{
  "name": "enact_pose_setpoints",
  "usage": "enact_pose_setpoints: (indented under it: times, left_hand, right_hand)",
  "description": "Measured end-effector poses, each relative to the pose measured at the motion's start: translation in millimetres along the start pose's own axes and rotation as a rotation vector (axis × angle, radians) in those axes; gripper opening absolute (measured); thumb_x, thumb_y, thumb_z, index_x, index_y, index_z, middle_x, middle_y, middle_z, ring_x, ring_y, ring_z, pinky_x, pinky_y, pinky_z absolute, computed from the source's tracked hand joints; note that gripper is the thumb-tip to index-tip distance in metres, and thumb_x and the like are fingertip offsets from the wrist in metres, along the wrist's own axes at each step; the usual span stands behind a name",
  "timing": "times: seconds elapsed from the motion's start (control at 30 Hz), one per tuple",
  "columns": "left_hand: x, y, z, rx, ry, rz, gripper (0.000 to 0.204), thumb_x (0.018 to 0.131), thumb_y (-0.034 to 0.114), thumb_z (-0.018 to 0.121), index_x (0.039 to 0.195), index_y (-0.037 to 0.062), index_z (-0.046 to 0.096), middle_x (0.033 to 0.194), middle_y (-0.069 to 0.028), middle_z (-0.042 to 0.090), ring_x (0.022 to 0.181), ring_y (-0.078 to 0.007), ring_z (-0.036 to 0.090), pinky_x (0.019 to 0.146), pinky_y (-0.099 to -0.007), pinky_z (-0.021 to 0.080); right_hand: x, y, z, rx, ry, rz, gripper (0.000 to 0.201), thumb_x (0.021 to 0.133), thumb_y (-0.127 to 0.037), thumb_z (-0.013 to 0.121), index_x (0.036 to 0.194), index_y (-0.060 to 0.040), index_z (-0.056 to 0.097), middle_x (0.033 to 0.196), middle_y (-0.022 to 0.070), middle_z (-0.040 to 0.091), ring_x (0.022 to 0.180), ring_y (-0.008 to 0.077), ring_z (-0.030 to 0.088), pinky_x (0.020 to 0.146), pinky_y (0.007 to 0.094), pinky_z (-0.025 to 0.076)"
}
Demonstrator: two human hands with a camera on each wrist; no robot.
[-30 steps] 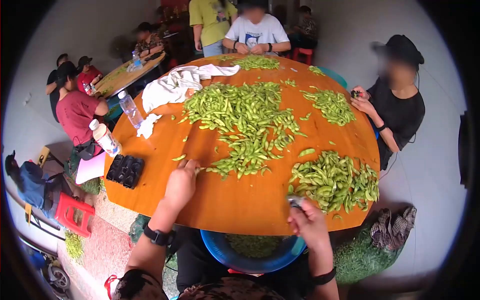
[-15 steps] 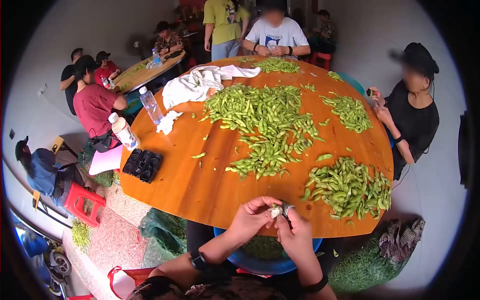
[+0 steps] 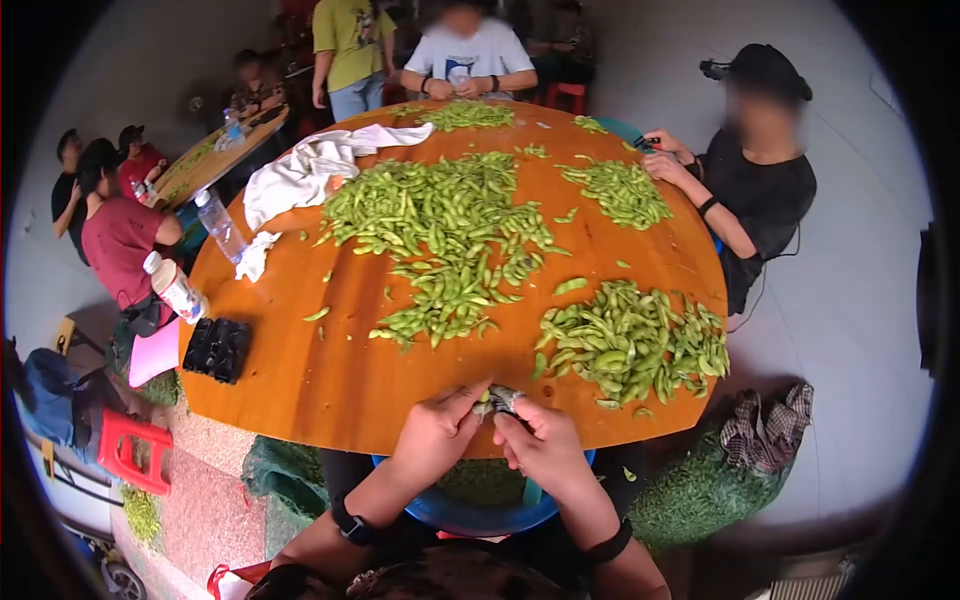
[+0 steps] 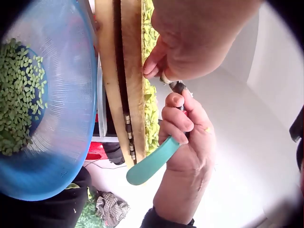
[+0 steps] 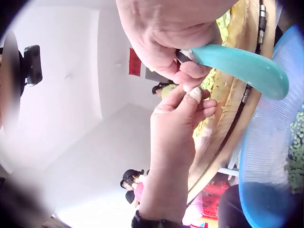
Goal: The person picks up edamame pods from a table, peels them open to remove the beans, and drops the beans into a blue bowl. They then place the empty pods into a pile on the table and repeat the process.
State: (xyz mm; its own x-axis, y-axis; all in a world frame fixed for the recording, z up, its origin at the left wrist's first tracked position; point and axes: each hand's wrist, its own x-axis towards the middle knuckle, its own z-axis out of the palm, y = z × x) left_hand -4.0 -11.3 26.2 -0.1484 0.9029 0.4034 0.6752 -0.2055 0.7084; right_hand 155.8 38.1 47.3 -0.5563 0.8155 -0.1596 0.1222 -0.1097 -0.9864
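Two hands meet at the table's near edge, at about 6 o'clock on the round top. The right hand point(image 3: 545, 448) has its fingers point(image 4: 176, 119) curled round a tool with a teal handle point(image 4: 153, 161), the handle sticking out below the fist toward the basin. The left hand point(image 3: 435, 432) pinches with thumb and fingertips at the tool's tip, where something small and pale, a pod point(image 3: 492, 400) by the look of it, sits between the two hands; what exactly it is cannot be told. Right under the hands hangs a blue basin point(image 4: 61, 133), tucked beneath the table point(image 3: 330, 380) rim and holding shelled green beans point(image 4: 19, 95). Just beyond the right hand, at 4 o'clock, lies one heap of pods point(image 3: 630, 340); a larger heap point(image 3: 440, 225) covers the middle. At 9 o'clock stand a black tray point(image 3: 217, 349) and two bottles point(image 3: 175, 287), with a white cloth point(image 3: 310, 165) at 11. Other people sit at 12 and 2 o'clock.
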Motion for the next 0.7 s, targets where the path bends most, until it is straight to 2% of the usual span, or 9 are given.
enact_pose_setpoints:
  times: [0.07, 0.2, 0.27, 0.4, 0.47, 0.53, 0.57, 0.63, 0.7]
  left_hand:
    - [-0.5, 0.8, 1.4, 0.048, -0.014, 0.016, 0.037, 0.079, -0.001, 0.065, 0.116, 0.0018, 0.062, 0.089, -0.0157, 0.066, 0.077, -0.0292, 0.067, 0.069, -0.0339, 0.054]
    - [-1.2, -1.9, 4.3, 0.112, 0.02, 0.095, 0.037, 0.08, 0.001, 0.064, 0.117, 0.0013, 0.061, 0.09, -0.0165, 0.066, 0.078, -0.0314, 0.066, 0.071, -0.0368, 0.054]
    - [-3.7, -5.4, 6.2, 0.113, 0.027, 0.111, 0.038, 0.08, 0.001, 0.063, 0.118, 0.0011, 0.061, 0.09, -0.0165, 0.066, 0.077, -0.0323, 0.066, 0.072, -0.0386, 0.053]
    - [-8.4, -10.9, 6.7, 0.025, 0.045, 0.058, 0.038, 0.079, -0.002, 0.063, 0.116, 0.0005, 0.061, 0.089, -0.0159, 0.067, 0.078, -0.0322, 0.066, 0.072, -0.0379, 0.054]
    - [-8.3, -12.1, 6.0, -0.005, 0.04, 0.021, 0.038, 0.078, -0.003, 0.063, 0.116, 0.001, 0.061, 0.089, -0.016, 0.067, 0.08, -0.0321, 0.066, 0.073, -0.0372, 0.054]
    - [-9.1, -14.1, 5.9, -0.041, 0.034, 0.008, 0.038, 0.079, -0.003, 0.063, 0.117, 0.0017, 0.061, 0.091, -0.0173, 0.067, 0.08, -0.0308, 0.067, 0.073, -0.0344, 0.054]
    - [-9.5, -15.0, 6.0, -0.045, 0.034, 0.01, 0.038, 0.079, -0.003, 0.063, 0.117, 0.0017, 0.061, 0.091, -0.0173, 0.067, 0.08, -0.0308, 0.067, 0.073, -0.0344, 0.054]
    - [-10.4, -16.9, 7.1, -0.134, 0.0, -0.093, 0.036, 0.082, -0.002, 0.063, 0.118, 0.0018, 0.061, 0.093, -0.0157, 0.068, 0.08, -0.0235, 0.069, 0.074, -0.0312, 0.054]
    - [-9.7, -20.3, 7.3, -0.254, -0.017, -0.12, 0.033, 0.084, -0.002, 0.061, 0.117, 0.0007, 0.06, 0.093, -0.0135, 0.069, 0.08, -0.0199, 0.069, 0.075, -0.0298, 0.055]
  right_hand:
    - [0.7, 1.9, 0.0, 0.012, -0.011, 0.032, 0.015, 0.094, -0.013, 0.057, 0.102, -0.0012, 0.06, 0.069, 0.0008, 0.059, 0.052, 0.0056, 0.054, 0.047, 0.0222, 0.045]
    - [4.7, 22.4, 1.4, -0.122, 0.037, -0.125, 0.014, 0.091, -0.011, 0.06, 0.101, -0.0012, 0.06, 0.065, 0.0033, 0.06, 0.056, 0.0087, 0.055, 0.052, 0.026, 0.046]
    - [7.1, 28.5, 2.9, -0.081, 0.034, -0.112, 0.013, 0.089, -0.008, 0.061, 0.1, -0.0012, 0.061, 0.068, 0.0044, 0.06, 0.058, 0.0093, 0.054, 0.056, 0.0261, 0.047]
    - [8.7, 23.2, 9.3, -0.013, 0.044, -0.072, 0.012, 0.089, -0.005, 0.06, 0.101, -0.0016, 0.061, 0.073, 0.0051, 0.061, 0.064, 0.0086, 0.055, 0.059, 0.0255, 0.047]
    - [11.5, 28.7, 12.2, -0.047, 0.065, -0.125, 0.014, 0.089, -0.004, 0.058, 0.103, -0.0027, 0.062, 0.077, 0.0042, 0.062, 0.068, 0.0077, 0.054, 0.061, 0.0245, 0.046]
    - [14.8, 35.9, 15.6, -0.011, 0.079, -0.172, 0.015, 0.09, -0.004, 0.058, 0.105, -0.0027, 0.062, 0.079, 0.0022, 0.062, 0.068, 0.0078, 0.054, 0.061, 0.0241, 0.046]
    - [16.4, 37.9, 17.2, 0.024, 0.081, -0.173, 0.013, 0.092, -0.007, 0.057, 0.103, -0.0051, 0.062, 0.075, -0.0014, 0.057, 0.064, 0.0049, 0.05, 0.057, 0.0216, 0.042]
    - [16.4, 37.7, 17.0, 0.057, 0.089, -0.171, 0.01, 0.094, -0.009, 0.056, 0.102, -0.0076, 0.062, 0.071, -0.0051, 0.052, 0.059, 0.002, 0.046, 0.052, 0.019, 0.038]
    - [16.6, 32.5, 13.3, 0.201, 0.02, -0.006, 0.013, 0.094, -0.011, 0.056, 0.105, -0.0085, 0.063, 0.072, -0.0052, 0.052, 0.057, 0.0018, 0.045, 0.049, 0.0181, 0.035]
